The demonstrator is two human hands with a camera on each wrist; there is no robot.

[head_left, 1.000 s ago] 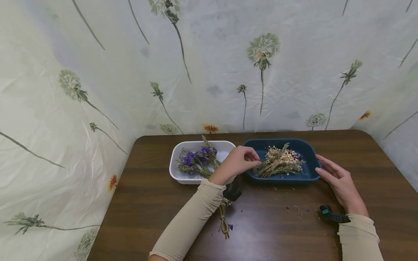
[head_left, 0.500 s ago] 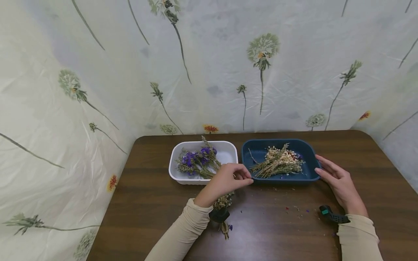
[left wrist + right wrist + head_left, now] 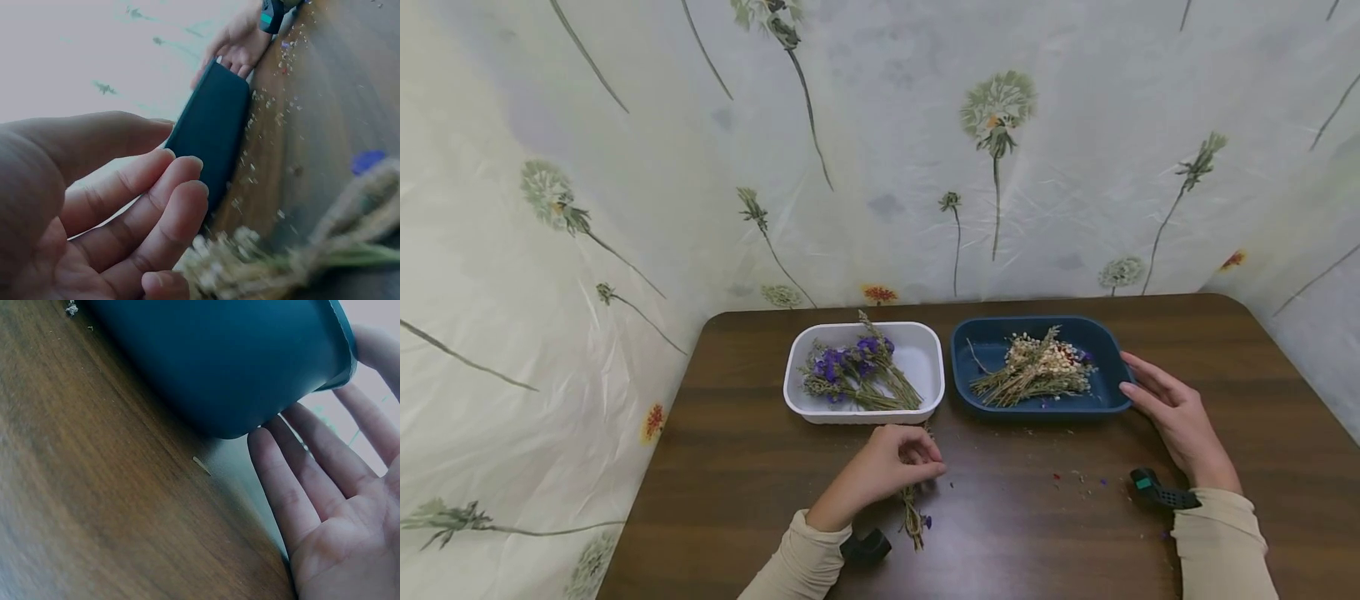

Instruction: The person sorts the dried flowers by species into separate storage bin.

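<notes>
My left hand (image 3: pixel 895 462) hovers over a small tied bundle of dried flowers (image 3: pixel 913 523) on the table, covering its upper part. In the left wrist view its fingers (image 3: pixel 178 215) are loosely bent, with nothing between them and the thumb. At the right end of the blue tray (image 3: pixel 1037 410), my right hand (image 3: pixel 1176 417) touches the rim and outer wall with extended fingers (image 3: pixel 284 481). Inside that tray lies a heap of cream dried flowers (image 3: pixel 1041 367), stems to the left, with one thin stem (image 3: pixel 976 357) apart from it.
A white tray (image 3: pixel 928 367) with purple dried flowers (image 3: pixel 842 362) stands left of the blue one. Petal crumbs (image 3: pixel 1078 479) are scattered on the brown table (image 3: pixel 1000 533). A flower-printed cloth (image 3: pixel 880 150) hangs along the far edge.
My left hand has moved from the stems in the blue tray back toward me and left, over the tied bundle. The right hand stays at the blue tray's end.
</notes>
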